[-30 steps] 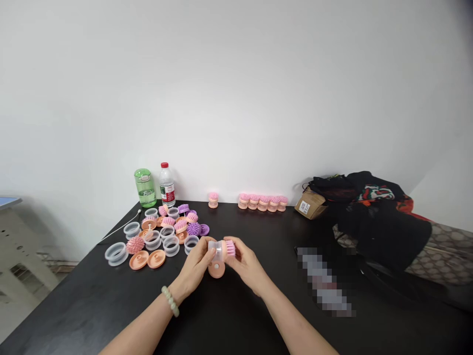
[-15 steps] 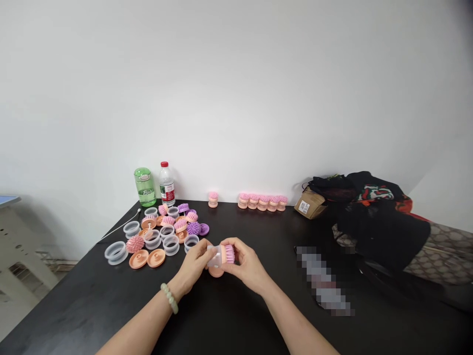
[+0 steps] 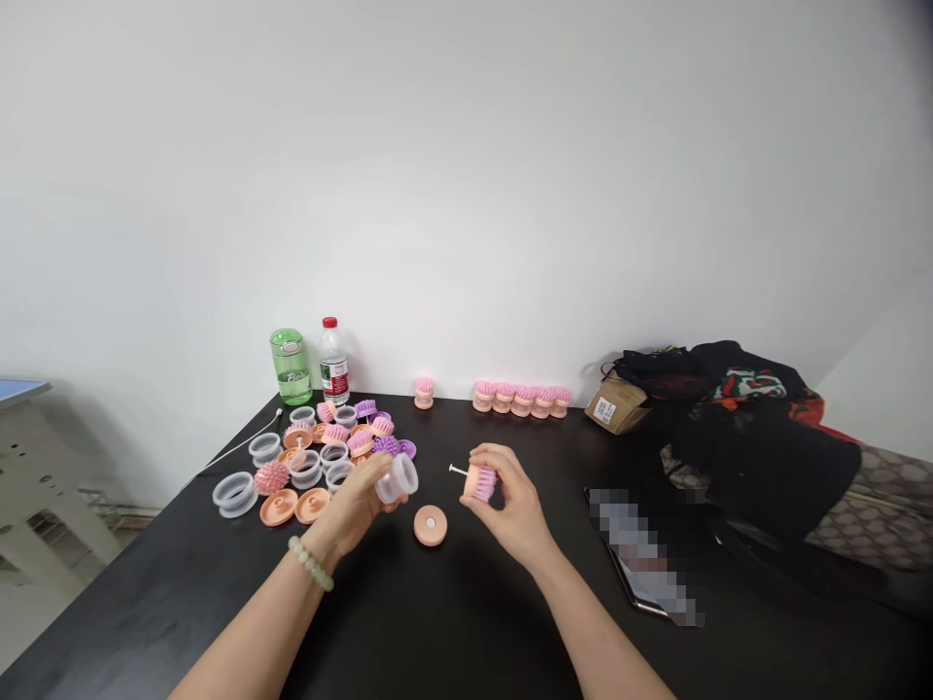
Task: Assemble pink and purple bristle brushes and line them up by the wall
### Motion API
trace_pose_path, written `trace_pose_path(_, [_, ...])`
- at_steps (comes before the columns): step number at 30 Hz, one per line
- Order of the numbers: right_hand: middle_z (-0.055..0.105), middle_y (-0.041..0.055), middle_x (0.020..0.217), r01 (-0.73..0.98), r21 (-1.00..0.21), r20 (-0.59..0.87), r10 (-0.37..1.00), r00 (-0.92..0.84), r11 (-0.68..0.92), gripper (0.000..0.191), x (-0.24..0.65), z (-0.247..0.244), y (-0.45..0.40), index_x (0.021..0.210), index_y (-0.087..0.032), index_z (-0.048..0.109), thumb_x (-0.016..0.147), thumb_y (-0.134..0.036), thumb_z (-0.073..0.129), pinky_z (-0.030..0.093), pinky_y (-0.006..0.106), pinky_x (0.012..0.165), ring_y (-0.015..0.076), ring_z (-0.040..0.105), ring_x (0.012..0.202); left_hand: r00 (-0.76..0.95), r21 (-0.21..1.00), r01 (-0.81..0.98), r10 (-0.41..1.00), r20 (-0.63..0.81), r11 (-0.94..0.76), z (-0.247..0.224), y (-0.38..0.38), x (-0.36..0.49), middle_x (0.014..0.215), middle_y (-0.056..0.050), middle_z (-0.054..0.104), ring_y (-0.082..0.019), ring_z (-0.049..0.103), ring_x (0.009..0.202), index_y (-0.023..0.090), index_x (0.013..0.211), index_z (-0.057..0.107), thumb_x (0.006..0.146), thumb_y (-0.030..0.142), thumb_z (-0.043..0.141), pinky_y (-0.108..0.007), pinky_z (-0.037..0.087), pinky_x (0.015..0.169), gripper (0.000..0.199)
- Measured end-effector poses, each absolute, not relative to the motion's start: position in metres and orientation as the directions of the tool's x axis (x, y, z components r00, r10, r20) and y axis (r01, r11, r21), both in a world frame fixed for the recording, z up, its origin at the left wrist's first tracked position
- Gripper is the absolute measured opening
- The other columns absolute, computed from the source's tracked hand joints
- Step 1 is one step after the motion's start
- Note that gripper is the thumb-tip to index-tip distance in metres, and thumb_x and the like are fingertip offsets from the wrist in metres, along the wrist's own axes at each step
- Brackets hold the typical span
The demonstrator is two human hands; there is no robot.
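Note:
My left hand (image 3: 359, 498) is closed around a clear plastic cup (image 3: 397, 478), tipped with its round opening toward the right. In my right hand (image 3: 512, 500) is a pink brush head (image 3: 481, 482), gripped on its side; bristles face right and a thin white stem points left toward the cup. The cup and the brush head are apart. Between the hands, a round peach cap (image 3: 430, 525) with a pale centre lies on the black table (image 3: 437, 622). Left of my left hand lie several clear rings (image 3: 234, 494), peach caps (image 3: 278, 507) and pink and purple brush heads (image 3: 271, 477).
Along the wall stand several assembled pink brushes (image 3: 521, 400) and a single one (image 3: 424, 393). A green bottle (image 3: 292, 367) and a red-capped water bottle (image 3: 334, 362) are at the back left. To the right are a phone (image 3: 641, 564), a brown paper package (image 3: 616, 402) and dark bags (image 3: 758, 447).
My hands have moved apart. The brush head has come out of the clear cup and gone right with my right hand, showing its stem. The peach cap below is now uncovered.

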State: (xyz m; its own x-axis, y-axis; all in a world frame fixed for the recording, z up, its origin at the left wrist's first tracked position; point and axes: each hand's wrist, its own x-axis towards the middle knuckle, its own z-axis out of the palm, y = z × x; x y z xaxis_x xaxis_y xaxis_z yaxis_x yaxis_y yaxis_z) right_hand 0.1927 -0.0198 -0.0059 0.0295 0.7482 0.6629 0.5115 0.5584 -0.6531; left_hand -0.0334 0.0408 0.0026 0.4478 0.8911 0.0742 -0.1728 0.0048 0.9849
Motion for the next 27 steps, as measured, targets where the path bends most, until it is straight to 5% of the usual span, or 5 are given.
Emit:
trace_pose_path(4, [0.063, 0.0036, 0.110, 0.563, -0.812, 0.242, 0.967, 0.083, 0.155, 0.037, 0.203, -0.011, -0.012, 0.107, -0.024, 0.061, 0.071, -0.020, 0.070, 0.048, 0.037, 0.089, 0.0232, 0.062, 0.099, 0.566, 0.970, -0.238, 0.803, 0.187, -0.058, 0.013, 0.046, -0.053, 0.095, -0.005, 0.063, -0.018, 0.060, 0.085, 0.019, 0.102, 0.059, 0.065, 0.036, 0.085, -0.029, 0.046, 0.074, 0.048])
trace_pose_path(6, [0.063, 0.0042, 0.106, 0.588, -0.806, 0.175, 0.978, 0.115, 0.075, 0.036, 0.202, -0.015, -0.010, 0.106, -0.023, 0.061, 0.071, -0.022, 0.069, 0.048, 0.038, 0.088, 0.0238, 0.062, 0.096, 0.641, 0.975, -0.155, 0.734, 0.223, -0.160, 0.019, 0.046, -0.060, 0.104, -0.006, 0.062, -0.020, 0.058, 0.093, 0.022, 0.115, 0.057, 0.067, 0.026, 0.084, -0.032, 0.046, 0.080, 0.055])
trace_pose_path(13, [0.060, 0.0038, 0.109, 0.647, -0.759, 0.146, 0.987, 0.068, 0.068, 0.040, 0.187, -0.025, -0.014, 0.108, -0.024, 0.064, 0.070, -0.018, 0.071, 0.045, 0.037, 0.095, 0.0242, 0.059, 0.104, 0.861, 0.604, 0.319, 0.490, 0.137, -0.730, 0.031, 0.043, -0.063, 0.107, -0.003, 0.060, -0.024, 0.054, 0.102, 0.026, 0.103, 0.068, 0.069, 0.020, 0.076, -0.038, 0.045, 0.090, 0.036])
trace_pose_path(18, [0.058, 0.0038, 0.120, 0.677, -0.724, 0.102, 0.991, -0.087, 0.134, 0.070, 0.185, -0.023, -0.020, 0.124, -0.027, 0.060, 0.059, -0.013, 0.081, 0.042, 0.039, 0.102, 0.0270, 0.052, 0.117, 0.816, 0.382, 0.522, 0.577, 0.036, -0.762, 0.026, 0.048, -0.069, 0.105, -0.004, 0.056, -0.027, 0.055, 0.101, 0.028, 0.106, 0.071, 0.064, 0.024, 0.079, -0.038, 0.047, 0.085, 0.043])
trace_pose_path(27, [0.050, 0.0086, 0.130, 0.617, -0.736, 0.231, 0.960, -0.159, 0.279, 0.071, 0.128, -0.039, -0.019, 0.135, -0.023, 0.050, 0.070, -0.012, 0.077, 0.040, 0.043, 0.110, 0.0273, 0.051, 0.124, 0.702, 0.307, 0.668, 0.711, 0.044, -0.678, 0.028, 0.063, -0.114, 0.105, -0.004, 0.061, -0.024, 0.057, 0.099, 0.032, 0.114, 0.071, 0.064, 0.000, 0.054, -0.034, 0.047, 0.086, 0.061])
